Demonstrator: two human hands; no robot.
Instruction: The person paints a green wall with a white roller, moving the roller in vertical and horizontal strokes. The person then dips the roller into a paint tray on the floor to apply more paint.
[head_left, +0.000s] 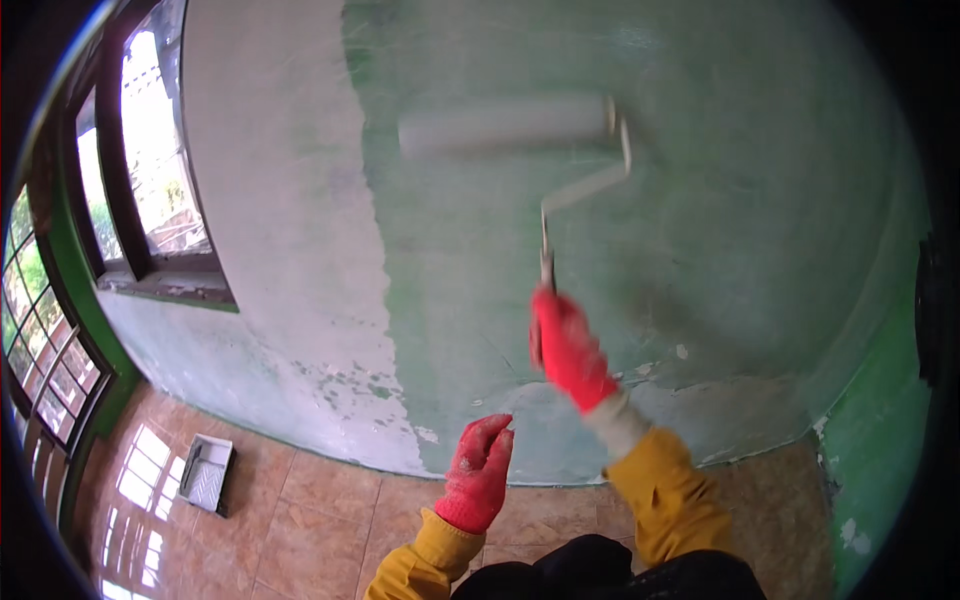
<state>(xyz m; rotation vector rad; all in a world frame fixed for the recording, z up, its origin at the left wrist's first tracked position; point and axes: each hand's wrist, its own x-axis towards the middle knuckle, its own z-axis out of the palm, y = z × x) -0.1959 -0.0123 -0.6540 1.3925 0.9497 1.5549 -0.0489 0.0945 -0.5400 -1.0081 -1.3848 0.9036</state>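
My right hand (571, 351), in a red glove, grips the handle of a paint roller (510, 124). The roller's pale sleeve is blurred and lies across the green wall (480, 300), its bent wire frame (585, 187) running down to my fist. Whether the sleeve touches the wall, I cannot tell. My left hand (476, 474), also red-gloved with whitish smears, hovers low before the wall, holding nothing, its fingers bent and the thumb slightly apart. Left of the roller, a broad strip of white paint (292, 187) covers the wall, with an uneven edge and green patches near the bottom.
A paint tray (206, 474) with a ridged slope sits on the tiled floor (322, 495) at left. Above it are a dark-framed window (161, 150) and a barred opening (52, 322). A bright green side wall (877, 450) with chipped paint meets the corner at right.
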